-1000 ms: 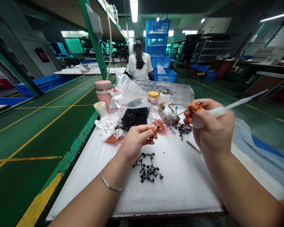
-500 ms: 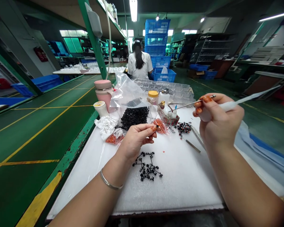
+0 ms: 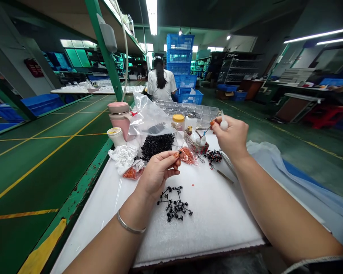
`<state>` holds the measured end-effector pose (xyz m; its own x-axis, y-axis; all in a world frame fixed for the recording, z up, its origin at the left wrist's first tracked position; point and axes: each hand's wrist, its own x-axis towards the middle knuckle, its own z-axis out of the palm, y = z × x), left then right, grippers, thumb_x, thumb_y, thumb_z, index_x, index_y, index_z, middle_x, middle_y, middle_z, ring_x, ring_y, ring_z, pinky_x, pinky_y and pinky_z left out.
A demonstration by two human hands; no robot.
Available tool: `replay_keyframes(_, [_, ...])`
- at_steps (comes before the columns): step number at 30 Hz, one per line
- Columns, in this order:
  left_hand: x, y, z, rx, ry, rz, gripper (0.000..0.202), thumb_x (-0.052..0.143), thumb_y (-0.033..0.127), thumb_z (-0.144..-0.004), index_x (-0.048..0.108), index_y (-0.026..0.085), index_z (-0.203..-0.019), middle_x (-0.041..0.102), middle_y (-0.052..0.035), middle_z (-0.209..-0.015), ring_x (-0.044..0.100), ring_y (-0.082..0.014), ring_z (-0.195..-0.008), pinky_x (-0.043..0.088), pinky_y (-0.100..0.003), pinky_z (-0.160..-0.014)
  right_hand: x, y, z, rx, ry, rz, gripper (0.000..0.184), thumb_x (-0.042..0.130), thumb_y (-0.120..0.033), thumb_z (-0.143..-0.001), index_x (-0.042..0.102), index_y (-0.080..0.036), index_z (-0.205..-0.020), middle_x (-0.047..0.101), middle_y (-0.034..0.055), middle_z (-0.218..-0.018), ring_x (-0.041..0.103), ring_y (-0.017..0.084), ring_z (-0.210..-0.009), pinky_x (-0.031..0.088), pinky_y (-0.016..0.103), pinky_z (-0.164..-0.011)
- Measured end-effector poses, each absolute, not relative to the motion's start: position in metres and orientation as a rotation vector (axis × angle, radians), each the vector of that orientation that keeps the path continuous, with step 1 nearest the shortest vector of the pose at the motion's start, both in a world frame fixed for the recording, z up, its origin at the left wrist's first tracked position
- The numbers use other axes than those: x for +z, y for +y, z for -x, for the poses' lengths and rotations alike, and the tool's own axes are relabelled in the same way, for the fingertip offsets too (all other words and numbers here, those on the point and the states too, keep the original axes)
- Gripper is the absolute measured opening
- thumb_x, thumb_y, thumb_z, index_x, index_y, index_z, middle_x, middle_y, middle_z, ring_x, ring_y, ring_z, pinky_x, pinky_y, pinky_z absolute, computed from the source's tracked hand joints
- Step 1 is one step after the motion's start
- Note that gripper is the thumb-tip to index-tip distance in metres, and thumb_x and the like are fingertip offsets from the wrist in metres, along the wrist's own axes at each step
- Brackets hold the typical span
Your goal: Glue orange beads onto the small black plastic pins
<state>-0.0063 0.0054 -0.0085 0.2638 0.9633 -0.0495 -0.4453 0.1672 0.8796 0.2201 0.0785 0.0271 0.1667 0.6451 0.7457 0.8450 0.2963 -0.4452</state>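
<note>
Right hand (image 3: 231,133) shifts toward the small box (image 3: 201,148)
Its fingers close round a white dropper (image 3: 224,125) — the left hand (image 3: 159,169) still pinches a tiny black part (image 3: 180,152) above the white table (image 3: 217,217) — so work on that piece seems paused.

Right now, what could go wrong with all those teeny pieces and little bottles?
The tiny black piece pinched in the left hand could slip and get lost among the loose black parts on the white sheet. The right hand looks close to the small box holding little bottles, so it might bump one over.
</note>
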Motion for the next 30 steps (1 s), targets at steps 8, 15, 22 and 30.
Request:
replay_keyframes(8, [-0.007,0.001,0.002,1.200,0.776,-0.984,0.022,0.077,0.034,-0.074,0.073,0.015,-0.082,0.060,-0.0004,-0.070,0.052,-0.0074,-0.063,0.046,-0.018,-0.059,0.010,0.075,-0.213,-0.082,-1.657,1.367,0.025,0.065,-0.026,-0.077,0.076,-0.021,-0.100,0.076,0.0051,-0.086,0.067,0.022,-0.078,0.045,0.031,-0.072])
replay_keyframes(15, [-0.009,-0.001,0.001,1.235,0.787,-1.090,0.021,0.072,0.036,-0.079,0.074,0.015,-0.081,0.061,-0.0016,-0.073,0.052,-0.0092,-0.066,0.044,-0.020,-0.061,0.024,0.025,-0.185,0.511,-1.742,1.000,0.021,0.073,-0.036,-0.079,0.076,-0.020,-0.092,0.074,0.0039,-0.082,0.064,0.016,-0.065,0.050,0.028,-0.059])
replay_keyframes(22, [-0.008,-0.001,0.001,1.215,0.750,-1.066,0.021,0.070,0.035,-0.081,0.071,0.015,-0.078,0.056,-0.0001,-0.070,0.050,-0.0084,-0.065,0.045,-0.020,-0.062,0.013,0.018,-0.167,0.655,-1.807,0.881,0.016,0.074,-0.032,-0.080,0.076,-0.019,-0.089,0.074,0.0043,-0.082,0.066,0.016,-0.071,0.053,0.029,-0.064])
replay_keyframes(30, [-0.007,-0.003,0.001,1.144,0.696,-1.106,0.022,0.070,0.036,-0.083,0.072,0.015,-0.078,0.058,-0.0011,-0.070,0.052,-0.0089,-0.067,0.045,-0.020,-0.062,0.016,0.009,-0.163,0.581,-1.767,0.872,0.008,0.073,-0.028,-0.081,0.074,-0.020,-0.083,0.074,0.0032,-0.080,0.068,0.017,-0.074,0.054,0.030,-0.067])
